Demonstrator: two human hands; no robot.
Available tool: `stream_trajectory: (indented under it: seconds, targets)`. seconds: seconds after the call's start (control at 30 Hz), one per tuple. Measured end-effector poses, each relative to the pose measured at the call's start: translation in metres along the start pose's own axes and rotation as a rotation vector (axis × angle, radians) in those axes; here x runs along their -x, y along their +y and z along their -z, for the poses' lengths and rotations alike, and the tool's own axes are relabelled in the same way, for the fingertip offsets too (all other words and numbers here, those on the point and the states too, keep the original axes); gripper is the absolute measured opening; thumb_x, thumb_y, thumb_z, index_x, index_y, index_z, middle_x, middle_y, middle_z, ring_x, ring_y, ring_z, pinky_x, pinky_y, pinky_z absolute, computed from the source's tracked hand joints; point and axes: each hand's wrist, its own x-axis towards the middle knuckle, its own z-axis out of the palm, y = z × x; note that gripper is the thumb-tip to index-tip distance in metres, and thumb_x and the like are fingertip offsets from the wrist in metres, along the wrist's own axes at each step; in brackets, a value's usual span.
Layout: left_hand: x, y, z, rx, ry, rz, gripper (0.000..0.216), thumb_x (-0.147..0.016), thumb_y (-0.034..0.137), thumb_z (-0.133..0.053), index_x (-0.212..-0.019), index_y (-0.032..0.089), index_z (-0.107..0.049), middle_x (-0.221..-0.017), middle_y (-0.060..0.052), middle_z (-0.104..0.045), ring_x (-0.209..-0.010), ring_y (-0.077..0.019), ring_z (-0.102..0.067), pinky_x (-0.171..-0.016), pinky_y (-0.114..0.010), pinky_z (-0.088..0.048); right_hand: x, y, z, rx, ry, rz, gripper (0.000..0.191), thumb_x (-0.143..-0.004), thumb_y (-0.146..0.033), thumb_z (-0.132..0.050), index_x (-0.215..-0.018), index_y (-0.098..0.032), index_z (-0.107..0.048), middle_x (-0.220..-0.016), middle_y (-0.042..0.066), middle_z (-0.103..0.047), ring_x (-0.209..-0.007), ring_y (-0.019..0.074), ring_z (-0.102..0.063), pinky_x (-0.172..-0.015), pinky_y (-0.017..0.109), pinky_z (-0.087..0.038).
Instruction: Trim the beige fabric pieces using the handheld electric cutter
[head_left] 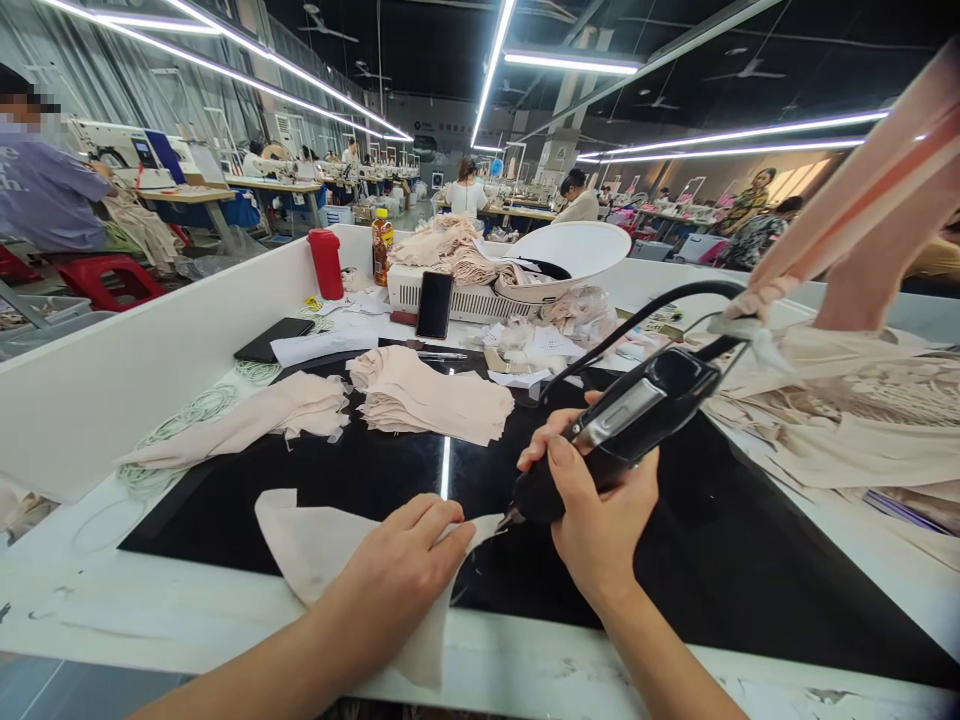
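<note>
My left hand [409, 560] is closed on a pale fabric piece [322, 535], its fingers bunched near the piece's right end. Part of the cloth hangs over the table's front edge. In my right hand [600, 520] is a black corded electric trimmer [641, 400], tilted with its narrow metal tip down and to the left. That tip meets the right corner of the fabric, or nearly so. Strips of pink cloth [840, 190] tied to the trimmer's upper end run up out of view. Below the tip lie small thread bits on the black board [675, 560].
Behind my hands lie a stack of beige fabric pieces [431, 395] and a looser fabric bundle [255, 415]. A phone [434, 305] leans on a white box beside a red cup [325, 265]. More cloth [847, 400] is heaped at right. White walls edge the table; people sit beyond.
</note>
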Motion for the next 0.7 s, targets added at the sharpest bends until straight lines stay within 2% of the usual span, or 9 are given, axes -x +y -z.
stream_trajectory:
  seconds: [0.17,0.3,0.4,0.7]
  targets:
    - [0.016,0.004,0.001,0.038,0.024,0.156,0.026,-0.102,0.001,-0.041,-0.112,0.013,-0.061,-0.108,-0.01,-0.063,-0.098,-0.023,-0.063,-0.086,-0.036,-0.06,0.001,-0.003,-0.001,0.012,0.0,-0.008,0.026,-0.086,-0.017,-0.078,-0.1,-0.026,-0.058,-0.084,-0.006,-0.069,-0.061,0.0108,-0.066,-0.058,0.027,-0.058]
    - [0.023,0.005,0.0,-0.05,-0.079,0.195,0.03,-0.094,-0.005,-0.041,-0.103,0.014,-0.061,-0.104,-0.01,-0.065,-0.095,-0.0264,-0.066,-0.083,-0.043,-0.062,0.003,-0.007,-0.001,0.031,0.009,-0.021,0.029,-0.085,-0.016,-0.079,-0.101,-0.026,-0.057,-0.082,-0.007,-0.069,-0.06,0.0107,-0.066,-0.059,0.027,-0.058]
    - [0.022,0.005,0.003,-0.038,-0.155,0.227,0.034,-0.088,-0.009,-0.044,-0.107,0.013,-0.061,-0.106,-0.01,-0.065,-0.094,-0.026,-0.066,-0.084,-0.044,-0.063,0.007,-0.011,0.0,0.044,0.026,-0.021,0.031,-0.084,-0.017,-0.079,-0.102,-0.026,-0.056,-0.084,-0.006,-0.07,-0.061,0.0112,-0.066,-0.059,0.028,-0.059]
    - [0.015,0.001,0.011,-0.003,-0.221,0.232,0.043,-0.083,-0.012,-0.054,-0.116,0.014,-0.063,-0.115,-0.009,-0.068,-0.103,-0.024,-0.068,-0.092,-0.037,-0.063,0.019,-0.022,0.002,0.087,0.103,-0.008,0.035,-0.083,-0.018,-0.082,-0.104,-0.025,-0.056,-0.084,-0.005,-0.07,-0.062,0.0119,-0.067,-0.064,0.03,-0.061]
